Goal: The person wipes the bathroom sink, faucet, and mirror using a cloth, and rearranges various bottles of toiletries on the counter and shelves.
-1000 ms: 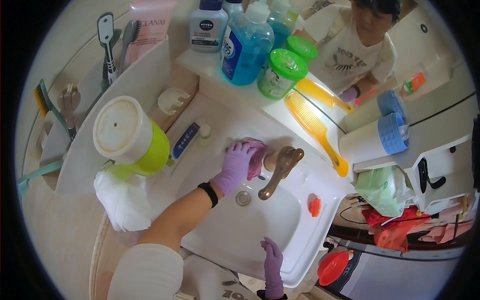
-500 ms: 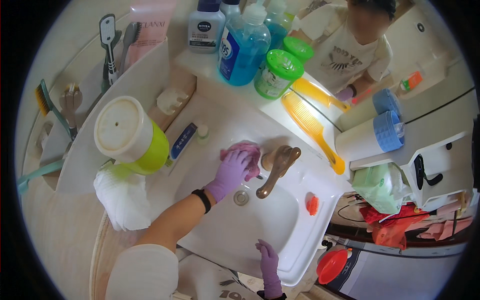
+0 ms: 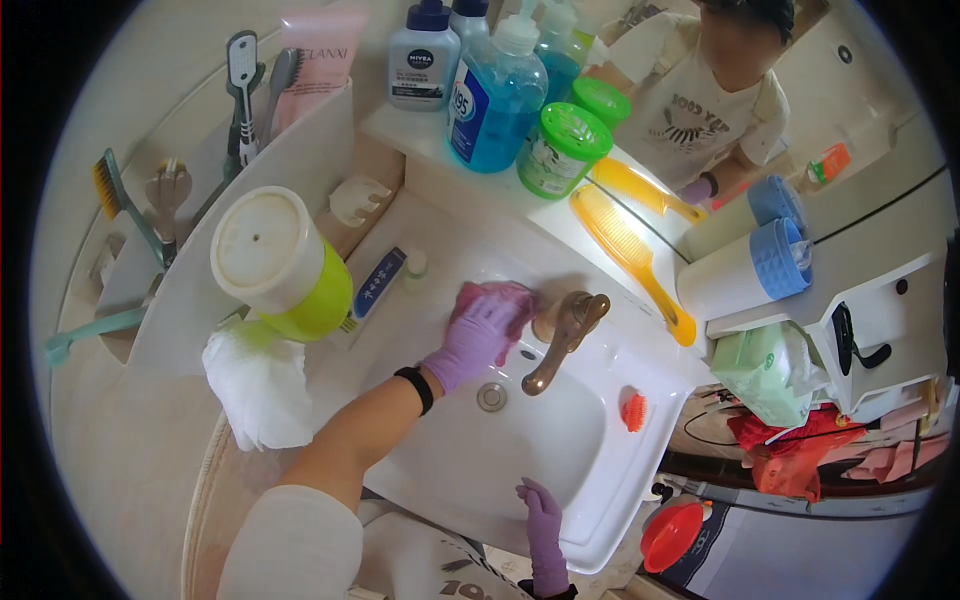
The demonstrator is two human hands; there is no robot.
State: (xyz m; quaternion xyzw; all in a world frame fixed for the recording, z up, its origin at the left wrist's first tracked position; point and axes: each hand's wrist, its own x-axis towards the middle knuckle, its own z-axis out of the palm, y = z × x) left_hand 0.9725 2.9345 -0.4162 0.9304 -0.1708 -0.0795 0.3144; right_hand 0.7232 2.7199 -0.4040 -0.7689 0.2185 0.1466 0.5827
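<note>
My left hand, in a purple glove, presses a damp pink cloth onto the back rim of the white sink. Its fingers lie over the cloth, bunched under the palm. Just right of the cloth stands a bronze-coloured faucet, its spout over the basin; the hand does not touch it. My right hand, gloved in purple too, hovers at the sink's front edge with fingers loosely bent and apart, holding nothing. A small orange-red brush rests on the sink's right rim.
Left of the basin are a green-and-white canister, a toothpaste tube and a white tissue wad. The back ledge holds a blue pump bottle, a green tub and a yellow comb. A mirror reflects a person.
My left hand has shifted the cloth slightly right along the rim, closer to the faucet. The whole view has moved a little. My right hand stays by the front edge.
</note>
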